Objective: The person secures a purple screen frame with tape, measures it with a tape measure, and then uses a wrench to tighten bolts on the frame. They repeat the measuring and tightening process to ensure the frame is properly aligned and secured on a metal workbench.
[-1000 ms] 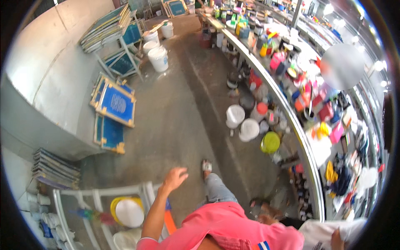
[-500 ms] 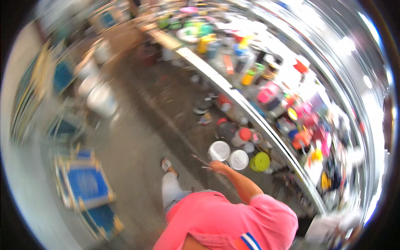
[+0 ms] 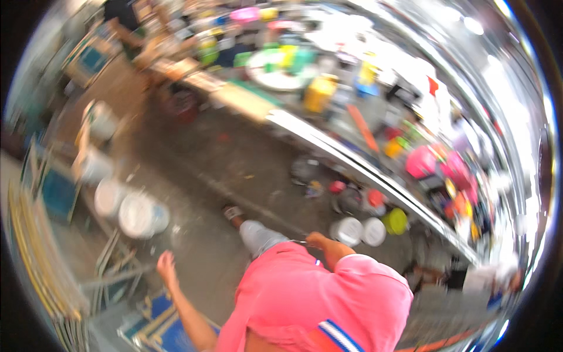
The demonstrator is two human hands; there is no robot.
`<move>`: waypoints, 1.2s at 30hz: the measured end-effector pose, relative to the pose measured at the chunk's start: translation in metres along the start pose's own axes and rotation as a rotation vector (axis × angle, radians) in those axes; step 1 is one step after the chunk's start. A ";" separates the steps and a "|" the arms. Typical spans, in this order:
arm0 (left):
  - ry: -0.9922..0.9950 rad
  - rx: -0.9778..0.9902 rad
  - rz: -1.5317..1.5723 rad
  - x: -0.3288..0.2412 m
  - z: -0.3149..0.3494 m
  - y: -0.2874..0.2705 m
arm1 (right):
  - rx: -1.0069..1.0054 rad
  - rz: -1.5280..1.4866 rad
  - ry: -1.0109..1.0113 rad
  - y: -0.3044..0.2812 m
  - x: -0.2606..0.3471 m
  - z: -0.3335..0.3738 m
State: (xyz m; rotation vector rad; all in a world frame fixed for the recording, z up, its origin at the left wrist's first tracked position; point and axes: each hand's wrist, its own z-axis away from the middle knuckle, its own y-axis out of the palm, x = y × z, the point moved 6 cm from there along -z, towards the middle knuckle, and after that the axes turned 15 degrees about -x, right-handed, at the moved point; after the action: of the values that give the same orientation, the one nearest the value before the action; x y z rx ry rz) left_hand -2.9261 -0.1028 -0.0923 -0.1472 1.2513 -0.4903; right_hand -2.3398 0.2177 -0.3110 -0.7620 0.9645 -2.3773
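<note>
My left hand (image 3: 166, 267) swings out low on the left, above the floor near a stack of blue-panelled wooden frames (image 3: 176, 335). Its fingers look loosely extended and nothing shows in them, though motion softens the outline. Close in front of my body, my right hand (image 3: 317, 239) is closed round a thin metal tool (image 3: 300, 242). Only a short bit of that tool shows, and its kind is unclear. White-lidded buckets (image 3: 348, 232) stand on the floor just beyond the right hand.
A long table edge (image 3: 346, 154) runs diagonally on the right, its top crowded with coloured containers. White buckets (image 3: 141, 214) line the left side, near leaning frames (image 3: 44, 252). A yellow-green lid (image 3: 395, 221) lies under the table. A blurred person's arm (image 3: 126, 35) shows far left.
My view has shifted, and the table and buckets sit differently in it. My left hand has come into sight. The right hand is now closer to my body, with less of the tool showing.
</note>
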 end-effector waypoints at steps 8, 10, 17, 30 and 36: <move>-0.414 -0.037 0.321 -0.072 -0.124 0.082 | -0.075 0.435 -0.388 -0.199 0.184 -0.278; -0.543 0.001 0.422 -0.094 -0.150 0.110 | -0.262 0.237 -0.454 -0.269 0.243 -0.342; -0.709 0.356 0.611 -0.134 -0.344 0.267 | 0.168 -0.856 0.040 -0.392 0.474 -0.528; -0.598 0.315 0.465 -0.079 -0.783 0.529 | -0.642 -0.330 0.300 -0.468 0.410 -0.974; -0.519 0.321 0.353 -0.040 -0.857 0.657 | -0.853 -0.042 0.012 -0.446 0.384 -1.114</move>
State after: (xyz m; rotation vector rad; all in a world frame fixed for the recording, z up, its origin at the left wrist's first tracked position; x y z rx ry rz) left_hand -3.5556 0.6318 -0.5741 0.2068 0.6582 -0.3110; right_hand -3.4290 0.8124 -0.5311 -1.0484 2.0158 -1.9430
